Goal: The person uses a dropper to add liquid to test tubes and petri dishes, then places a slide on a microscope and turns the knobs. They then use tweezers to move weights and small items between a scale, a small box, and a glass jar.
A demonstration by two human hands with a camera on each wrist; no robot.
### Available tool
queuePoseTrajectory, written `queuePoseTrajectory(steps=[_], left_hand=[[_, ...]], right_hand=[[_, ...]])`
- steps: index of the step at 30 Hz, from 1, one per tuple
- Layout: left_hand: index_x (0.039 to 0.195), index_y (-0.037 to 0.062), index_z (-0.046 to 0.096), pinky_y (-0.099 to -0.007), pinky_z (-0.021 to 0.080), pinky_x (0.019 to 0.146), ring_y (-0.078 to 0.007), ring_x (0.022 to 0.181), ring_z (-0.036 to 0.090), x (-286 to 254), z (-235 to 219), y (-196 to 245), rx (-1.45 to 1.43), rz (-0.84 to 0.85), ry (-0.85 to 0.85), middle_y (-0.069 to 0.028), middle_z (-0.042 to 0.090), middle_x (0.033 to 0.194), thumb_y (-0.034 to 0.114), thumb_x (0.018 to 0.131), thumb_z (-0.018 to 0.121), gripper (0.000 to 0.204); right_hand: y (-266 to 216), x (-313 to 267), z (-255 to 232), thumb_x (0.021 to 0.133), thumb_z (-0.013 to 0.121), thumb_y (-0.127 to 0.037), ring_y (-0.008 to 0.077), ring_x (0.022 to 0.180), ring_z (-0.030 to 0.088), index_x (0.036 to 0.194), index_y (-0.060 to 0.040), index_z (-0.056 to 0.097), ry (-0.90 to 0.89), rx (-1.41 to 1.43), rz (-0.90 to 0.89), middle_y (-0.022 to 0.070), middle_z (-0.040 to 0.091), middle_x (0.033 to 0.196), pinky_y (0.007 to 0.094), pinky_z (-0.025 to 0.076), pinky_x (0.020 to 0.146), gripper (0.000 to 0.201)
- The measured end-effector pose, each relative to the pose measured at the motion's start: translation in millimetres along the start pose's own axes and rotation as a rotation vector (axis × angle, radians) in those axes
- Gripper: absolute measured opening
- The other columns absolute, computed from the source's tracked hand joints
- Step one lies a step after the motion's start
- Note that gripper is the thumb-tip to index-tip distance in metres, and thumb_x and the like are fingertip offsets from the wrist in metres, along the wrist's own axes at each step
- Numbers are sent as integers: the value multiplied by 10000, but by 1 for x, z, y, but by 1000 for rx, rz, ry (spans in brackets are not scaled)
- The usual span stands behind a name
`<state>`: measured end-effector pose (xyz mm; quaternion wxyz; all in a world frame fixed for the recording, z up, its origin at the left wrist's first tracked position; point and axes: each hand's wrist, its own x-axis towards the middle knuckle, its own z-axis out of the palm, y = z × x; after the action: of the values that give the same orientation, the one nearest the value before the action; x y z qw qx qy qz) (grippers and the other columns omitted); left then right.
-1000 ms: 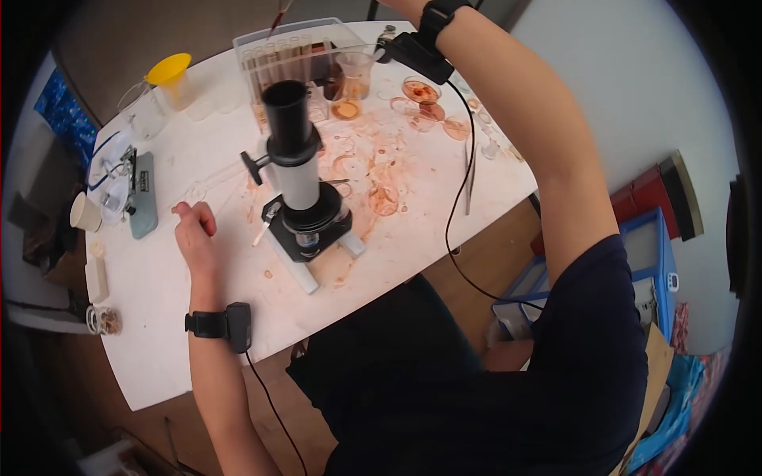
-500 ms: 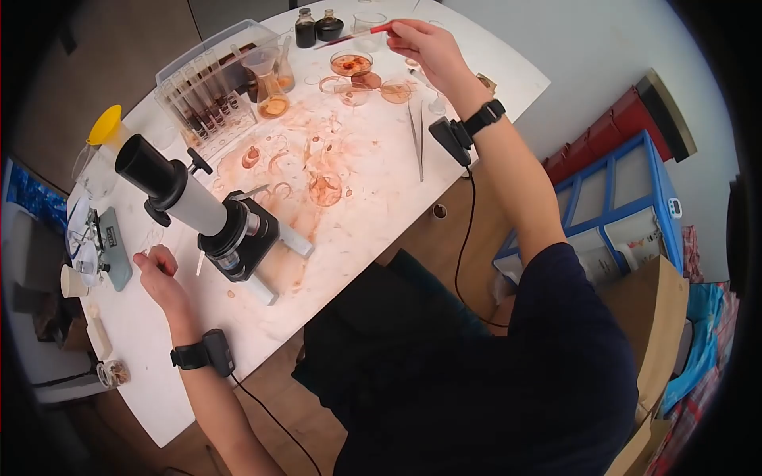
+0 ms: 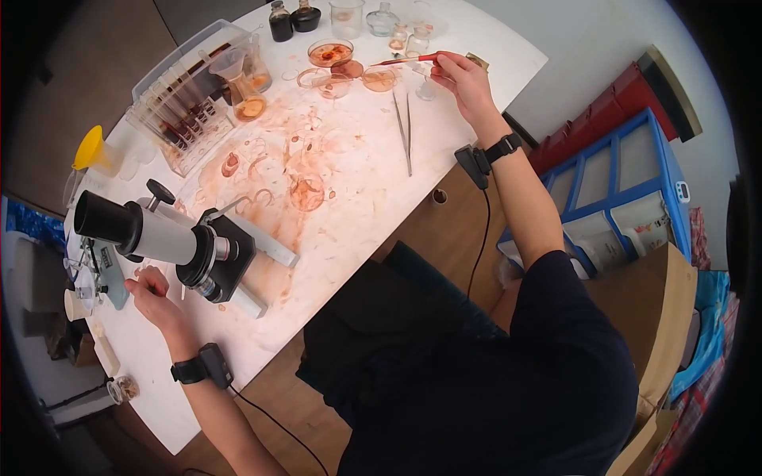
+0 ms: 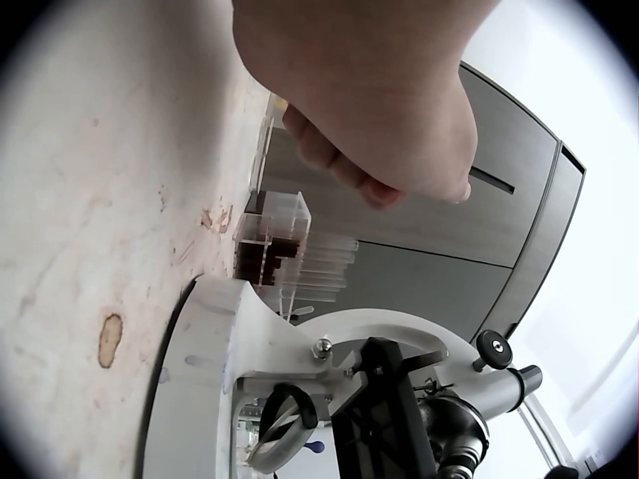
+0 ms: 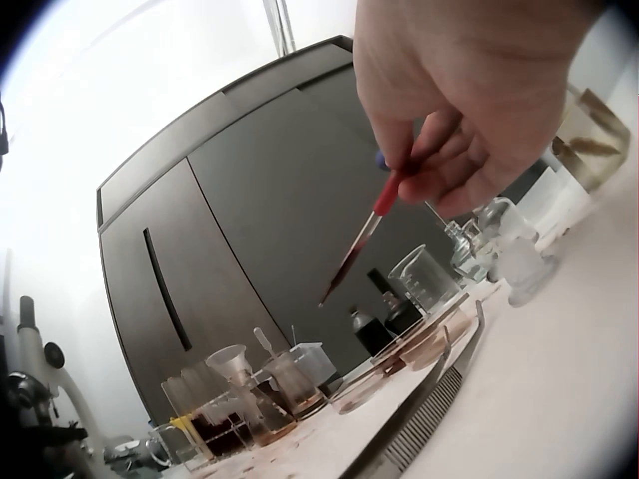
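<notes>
My right hand point(image 3: 472, 94) pinches the red bulb end of a glass dropper point(image 5: 349, 264), with dark red liquid inside it. In the head view the dropper lies nearly level, its tip pointing left over the petri dishes point(image 3: 380, 78) on the table's far right side. A pair of tweezers point(image 3: 408, 139) lies on the tabletop below this hand. My left hand point(image 3: 157, 300) rests low by the table's left side, fingers loosely curled and holding nothing. Beside it stands a black and white microscope point(image 3: 171, 236).
A test tube rack point(image 3: 184, 159) with dark liquid in its tubes stands behind the microscope, next to a conical flask point(image 3: 248, 105) with a funnel. Dark bottles point(image 3: 305, 16) and a beaker point(image 3: 346, 17) line the far edge. Reddish stains cover the table's middle.
My right hand has come from beyond the top edge of view, rightward and nearer, carrying the dropper away from the rack. The head view has turned; my left hand stays by the microscope.
</notes>
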<state>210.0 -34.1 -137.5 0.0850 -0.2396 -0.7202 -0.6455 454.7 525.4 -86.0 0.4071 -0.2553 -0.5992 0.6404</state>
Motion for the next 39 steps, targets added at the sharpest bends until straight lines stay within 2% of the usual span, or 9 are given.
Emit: queuePoseTrajectory(steps=[13,16,19,22,28,29,32,35,39], left_hand=[[607,101,279,-289,194,561,-119,571,279,-5,5,9,74,-91,173,24,277,592,592,1062,236,671],[657,116,311,-280,197,556,-109,578,284,-5,1,-2,7,-115,202,28,299,603,595,1059,276,626],[767,66,513,-261,350,662,-122,699,437,-4,-14,-5,-107,-226,131,18,460,734,576,1063,300,627],[891,93,549,-238,263,555,-76,584,310,-6,22,21,-174,-248,393,38,390,666,507,1059,387,475],[1050,36,597,-222,424,597,-82,678,522,-3,4,1,-209,-240,389,-13,599,831,389,1037,462,378],[1102,16,594,-277,502,670,-169,756,636,-5,1,-4,-312,-184,335,-75,668,917,330,1004,548,333],[1431,110,381,-454,539,1001,-313,1165,616,-9,-12,-6,245,-95,124,-138,540,1358,536,995,515,624],[1398,181,418,-468,531,1021,-320,1187,602,-11,-9,-4,223,-189,158,-109,536,1364,478,979,568,535],[1348,187,447,-514,507,1043,-319,1206,590,-9,-29,-28,198,-42,55,-107,534,1352,400,981,573,443]], right_hand=[[33,7,-11,958,664,-106,154,866,655,1169,45,644,220,50,-96,83,665,1015,294,586,819,261],[40,6,-13,962,656,-98,154,866,655,1162,47,646,234,56,-103,84,666,1005,292,586,818,248],[46,8,-17,964,649,-88,152,869,653,1158,54,645,235,71,-89,86,665,1003,289,585,821,240],[47,8,-17,965,646,-80,149,863,652,1153,57,646,216,84,-84,86,665,1000,283,585,820,232],[52,10,-17,937,692,-115,149,862,676,1155,56,645,167,36,-119,104,690,1022,261,583,798,281],[52,10,-17,938,691,-116,150,867,678,1157,58,643,160,26,-123,104,691,1024,260,583,803,284],[51,8,-15,943,685,-112,153,884,677,1166,59,642,148,-9,-131,104,688,1031,267,584,830,285],[50,7,-14,947,680,-107,157,894,675,1169,59,643,145,-30,-149,103,685,1036,279,587,851,280],[50,8,-14,937,693,-118,165,885,691,1155,60,642,145,-6,-185,107,693,1029,267,587,823,286]])
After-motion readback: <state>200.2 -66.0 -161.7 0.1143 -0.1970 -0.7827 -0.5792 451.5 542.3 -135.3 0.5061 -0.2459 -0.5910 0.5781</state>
